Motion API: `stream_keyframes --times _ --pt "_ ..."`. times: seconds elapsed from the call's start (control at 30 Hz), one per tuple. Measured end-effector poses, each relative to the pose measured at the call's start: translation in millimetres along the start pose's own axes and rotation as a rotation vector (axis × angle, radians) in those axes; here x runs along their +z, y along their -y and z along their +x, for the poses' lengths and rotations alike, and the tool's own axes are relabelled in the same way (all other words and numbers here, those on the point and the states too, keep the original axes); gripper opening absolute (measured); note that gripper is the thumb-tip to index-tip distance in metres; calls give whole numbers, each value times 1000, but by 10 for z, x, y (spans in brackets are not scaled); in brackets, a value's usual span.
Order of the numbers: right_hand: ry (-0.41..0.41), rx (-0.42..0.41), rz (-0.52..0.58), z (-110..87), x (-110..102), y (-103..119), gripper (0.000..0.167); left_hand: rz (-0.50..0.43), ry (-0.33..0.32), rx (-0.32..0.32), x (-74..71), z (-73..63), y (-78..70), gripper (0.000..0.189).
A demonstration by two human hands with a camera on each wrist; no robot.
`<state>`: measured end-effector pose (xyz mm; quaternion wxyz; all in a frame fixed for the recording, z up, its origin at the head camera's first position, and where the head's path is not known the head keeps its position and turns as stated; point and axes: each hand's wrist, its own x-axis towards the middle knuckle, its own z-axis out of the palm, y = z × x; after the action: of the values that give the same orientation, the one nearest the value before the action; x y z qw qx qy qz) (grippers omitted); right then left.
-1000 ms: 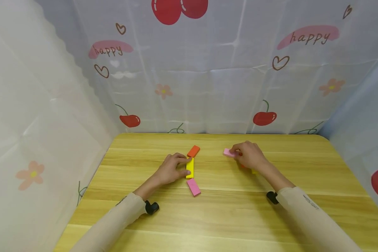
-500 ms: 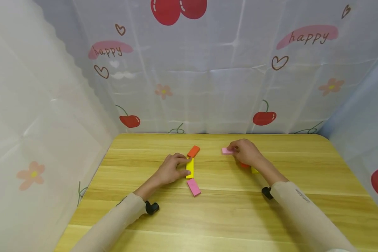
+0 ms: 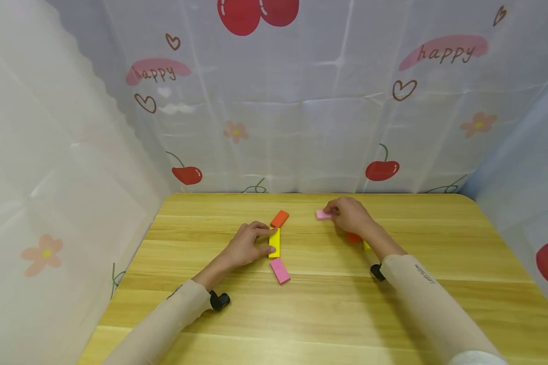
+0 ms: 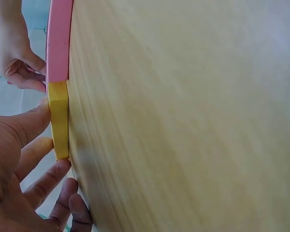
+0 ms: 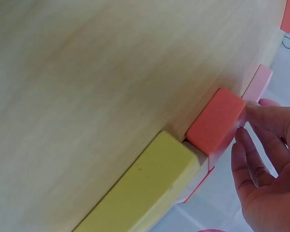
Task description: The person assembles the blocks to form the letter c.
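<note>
My left hand (image 3: 248,246) has its thumb and fingers at the two ends of a yellow block (image 3: 275,243) lying on the table. An orange block (image 3: 280,219) touches or nearly meets its far end, tilted right. A pink block (image 3: 280,271) slants away from its near end. Farther right, my right hand (image 3: 352,215) pinches a light pink block (image 3: 322,215) low over the table. Beneath that hand sit a red-orange block (image 5: 216,118) and another yellow block (image 5: 145,186), both partly covered in the head view.
The wooden table (image 3: 255,324) runs back to a white curtain (image 3: 301,137) printed with cherries and hearts. Another white curtain (image 3: 73,152) hangs along the left side. Dark wrist cameras, one of them the left camera (image 3: 220,300), stick out from the sleeves.
My right hand has slid left and slightly away from me, carrying the light pink block along and exposing more of the red-orange block. The left hand has stayed on its yellow block.
</note>
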<state>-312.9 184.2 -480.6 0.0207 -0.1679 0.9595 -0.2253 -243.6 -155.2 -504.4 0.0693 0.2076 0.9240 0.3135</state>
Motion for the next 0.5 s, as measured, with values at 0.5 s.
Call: stream_keyframes --times 0.5 --pt "11 -19 17 170 21 66 21 2 -3 -7 -12 2 -38 57"
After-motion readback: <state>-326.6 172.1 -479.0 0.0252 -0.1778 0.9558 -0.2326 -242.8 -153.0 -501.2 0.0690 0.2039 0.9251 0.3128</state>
